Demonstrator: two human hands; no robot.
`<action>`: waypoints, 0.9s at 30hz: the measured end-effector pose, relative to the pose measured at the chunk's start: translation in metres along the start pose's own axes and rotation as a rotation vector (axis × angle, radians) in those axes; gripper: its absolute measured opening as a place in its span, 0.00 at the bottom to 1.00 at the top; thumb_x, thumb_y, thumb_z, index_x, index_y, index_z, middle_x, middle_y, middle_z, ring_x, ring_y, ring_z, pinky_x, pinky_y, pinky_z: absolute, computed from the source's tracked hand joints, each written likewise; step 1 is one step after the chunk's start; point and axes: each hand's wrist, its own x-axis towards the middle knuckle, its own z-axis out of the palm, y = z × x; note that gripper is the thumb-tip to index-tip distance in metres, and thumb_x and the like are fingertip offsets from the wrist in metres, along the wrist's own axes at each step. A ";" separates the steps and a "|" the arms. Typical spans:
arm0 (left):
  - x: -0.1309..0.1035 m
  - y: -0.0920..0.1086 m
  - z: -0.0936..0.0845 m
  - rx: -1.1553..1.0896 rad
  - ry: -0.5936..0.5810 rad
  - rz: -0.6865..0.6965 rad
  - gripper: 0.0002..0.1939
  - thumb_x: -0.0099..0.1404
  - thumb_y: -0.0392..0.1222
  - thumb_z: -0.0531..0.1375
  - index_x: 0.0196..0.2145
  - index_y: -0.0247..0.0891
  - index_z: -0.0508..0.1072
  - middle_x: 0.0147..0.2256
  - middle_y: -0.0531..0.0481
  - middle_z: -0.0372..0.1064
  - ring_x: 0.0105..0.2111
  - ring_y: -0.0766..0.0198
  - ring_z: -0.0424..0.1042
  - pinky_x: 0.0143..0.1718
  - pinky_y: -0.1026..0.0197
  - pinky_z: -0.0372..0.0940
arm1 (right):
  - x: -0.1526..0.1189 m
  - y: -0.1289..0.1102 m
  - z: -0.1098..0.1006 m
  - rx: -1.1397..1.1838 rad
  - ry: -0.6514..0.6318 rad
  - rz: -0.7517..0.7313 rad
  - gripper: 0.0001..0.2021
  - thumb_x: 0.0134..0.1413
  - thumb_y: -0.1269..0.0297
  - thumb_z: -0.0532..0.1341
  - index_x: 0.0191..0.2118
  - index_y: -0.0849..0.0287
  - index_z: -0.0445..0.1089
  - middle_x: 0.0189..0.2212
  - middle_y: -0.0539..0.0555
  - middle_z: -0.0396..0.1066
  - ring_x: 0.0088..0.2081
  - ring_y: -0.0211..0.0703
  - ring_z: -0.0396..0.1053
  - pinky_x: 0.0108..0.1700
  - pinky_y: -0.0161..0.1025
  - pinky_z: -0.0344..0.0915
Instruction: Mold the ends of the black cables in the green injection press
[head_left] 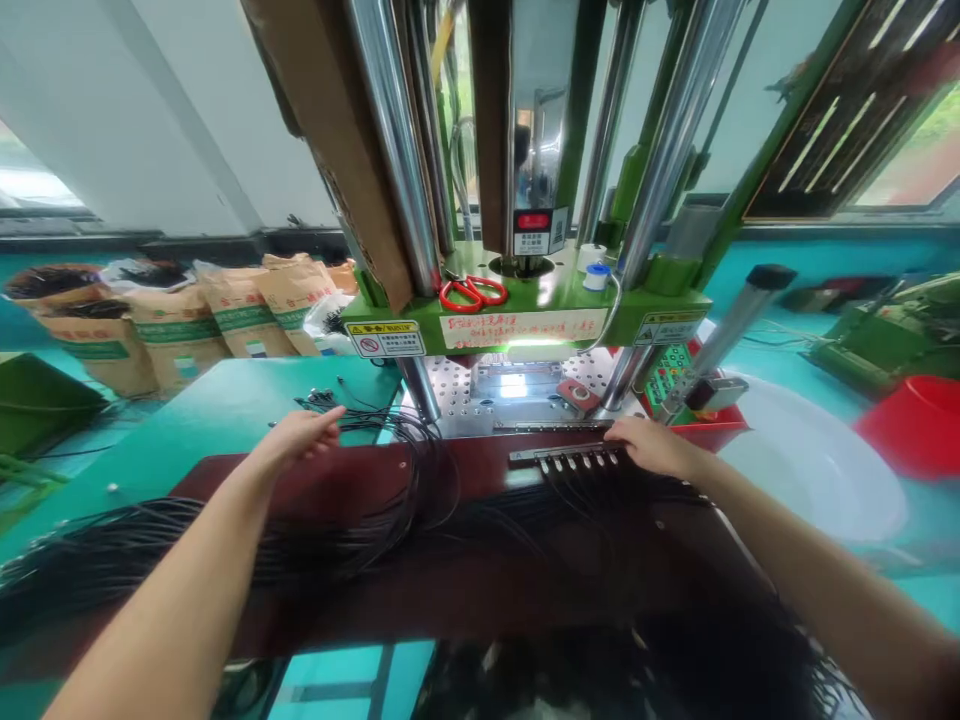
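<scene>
My left hand (301, 437) is over the left part of the brown board, beside a bundle of black cables (405, 425). Its fingers are curled together; anything between them is too small to make out. On the board's far side lies a slim metal bar (525, 457) holding a row of cable plugs (574, 463), their black leads running toward me. My right hand (649, 446) grips this bar at its right end, with the fingertips partly hidden. More black cables (150, 540) stretch across the left of the brown board (480, 467).
A green press (469, 330) with steel columns stands ahead, its lit metal bed (465, 400) below. Red scissors (472, 293) and a blue-white spool (597, 277) rest on it. Paper sacks (176, 320) stand left. At right are a control box (667, 385) and a white tub (817, 450).
</scene>
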 end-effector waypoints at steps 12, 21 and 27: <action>-0.191 0.034 0.233 0.522 -0.594 0.992 0.25 0.59 0.59 0.47 0.29 0.36 0.73 0.30 0.45 0.72 0.33 0.58 0.68 0.41 0.57 0.56 | 0.014 -0.029 -0.046 -0.154 -0.242 0.089 0.13 0.38 0.79 0.54 0.30 0.60 0.71 0.32 0.57 0.71 0.35 0.47 0.68 0.29 0.34 0.56; -0.163 0.056 0.280 -0.466 -0.981 0.216 0.26 0.51 0.58 0.59 0.37 0.32 0.66 0.32 0.42 0.71 0.28 0.63 0.70 0.31 0.61 0.62 | 0.060 -0.028 -0.059 0.005 0.000 0.225 0.15 0.38 0.77 0.54 0.32 0.58 0.73 0.33 0.53 0.72 0.36 0.44 0.67 0.32 0.32 0.57; -0.107 0.092 0.282 -0.688 -0.957 -0.049 0.13 0.58 0.47 0.56 0.35 0.34 0.64 0.29 0.44 0.71 0.27 0.60 0.72 0.28 0.61 0.63 | 0.116 -0.036 -0.051 0.119 0.135 0.302 0.08 0.55 0.64 0.56 0.36 0.61 0.69 0.37 0.53 0.70 0.37 0.41 0.67 0.38 0.39 0.63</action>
